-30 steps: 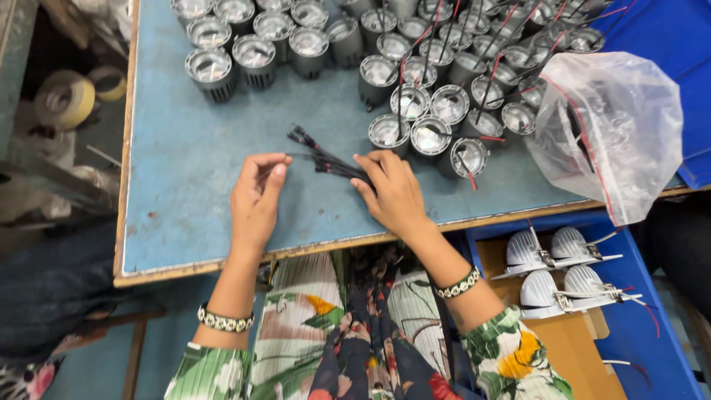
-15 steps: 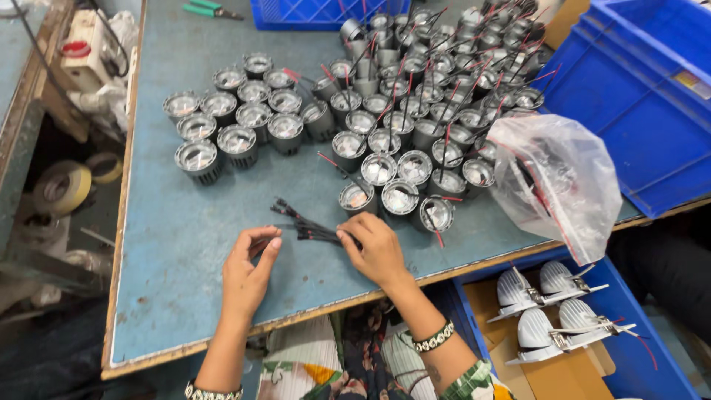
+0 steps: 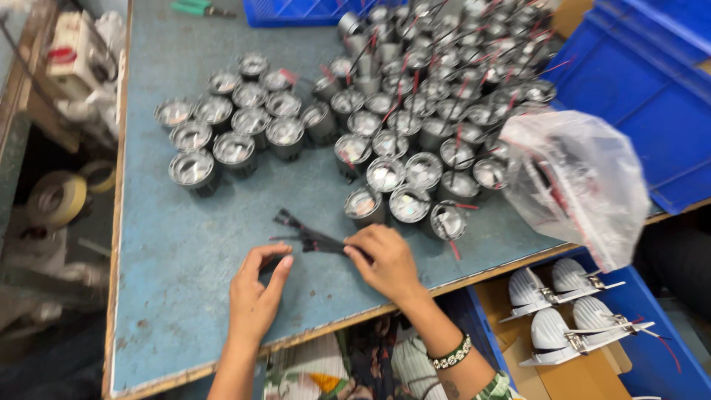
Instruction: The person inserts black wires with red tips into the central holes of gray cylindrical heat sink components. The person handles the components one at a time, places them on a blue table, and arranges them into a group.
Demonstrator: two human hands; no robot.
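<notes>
Compared with half a second back: pretty much the same pose, just both hands and the wire bundle sitting a touch further left in view, bundle still pinned to the worktop.

Nearest: left hand (image 3: 255, 296) resting at the worktop (image 3: 170, 252) front edge, fingers loosely curled, thumb and forefinger close together right by the bundle's near end. Can't tell whether actually pinching a strand or just touching.

Just at 2 o'clock from it: right hand (image 3: 389, 263), palm down, fingertips closed over the right end of the black wire bundle (image 3: 311, 237), beaded bracelet (image 3: 452, 352) on the wrist.

Bundle lying flat between the hands, running off toward 10 o'clock from the right hand, loose tips fanned out at the far end, a bit blurred.

Right behind the right hand at 12 o'clock: closest silver lamp housings (image 3: 407, 200), nearly touching the knuckles. More housings (image 3: 222, 141) in a clump further back at 11 o'clock, and a big pile with red and black leads stretching toward 1 o'clock.

Clear plastic bag (image 3: 578, 185) out at 2 o'clock, overhanging the edge beside blue bins (image 3: 637, 81).

Below the worktop at 4 o'clock: white finned parts (image 3: 563, 304) in a box.
</notes>
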